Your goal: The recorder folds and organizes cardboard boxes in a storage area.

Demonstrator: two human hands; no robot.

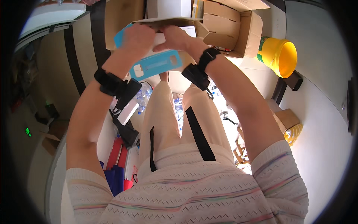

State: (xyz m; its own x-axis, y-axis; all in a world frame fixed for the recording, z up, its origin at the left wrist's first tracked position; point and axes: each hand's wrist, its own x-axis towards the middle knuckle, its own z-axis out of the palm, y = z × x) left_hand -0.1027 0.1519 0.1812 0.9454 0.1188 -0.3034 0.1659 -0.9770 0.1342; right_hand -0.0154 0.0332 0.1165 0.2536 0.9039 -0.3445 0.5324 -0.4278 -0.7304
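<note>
At the top centre, both hands are at an open cardboard box [200, 29] with white box-like things inside. A light blue cardboard piece [159, 63] with rounded cut-outs hangs just below my hands, and more of the same blue shows behind my left hand. My left hand [139, 39], blurred, is over the box's left part; its fingertips are hidden. My right hand [174, 37] reaches over the box's middle, thumb apart, beside a white box [188, 31]. Whether either hand grips something cannot be told. Each wrist wears a black strap with a black device.
Behind stand a larger open cardboard box [222, 25] and a white box [173, 8]. A yellow bucket [286, 58] lies tilted at the right. Plastic bottles [143, 96] are on the floor by my legs. Lower right is a small cardboard box [286, 119].
</note>
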